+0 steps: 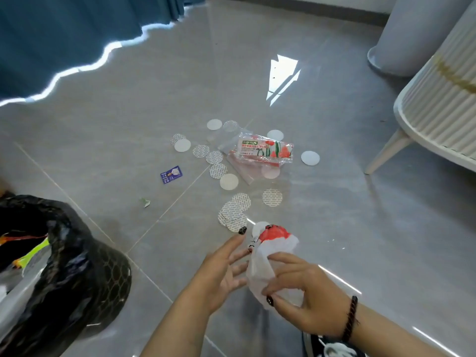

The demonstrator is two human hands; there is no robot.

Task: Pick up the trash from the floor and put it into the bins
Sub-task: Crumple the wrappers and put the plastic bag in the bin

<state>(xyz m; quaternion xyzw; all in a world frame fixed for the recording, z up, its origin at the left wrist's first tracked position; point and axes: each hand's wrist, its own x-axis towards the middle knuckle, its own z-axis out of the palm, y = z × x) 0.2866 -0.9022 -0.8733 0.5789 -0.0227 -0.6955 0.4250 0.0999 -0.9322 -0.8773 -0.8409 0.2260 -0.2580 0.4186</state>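
Wrapper [268, 256], white crumpled plastic with a red printed end, held above the floor in front of the person; long axis runs away from the camera, red end pointing far. Right hand [306, 297] pinches its near end between thumb and curled fingers. Left hand [221, 269] sits just beside it, fingers spread and straight, fingertips touching the wrapper's edge. Beyond: round paper discs [237, 212] scattered on the floor, a clear snack bag [265, 149] with red-green print among them, a small blue sachet [171, 174] off to the left. Black bin bag [77, 274] lower left, mouth open, colored trash inside. Glossy grey tile floor [128, 124], blue curtain [64, 34] upper left, white ribbed chair [438, 104] right.
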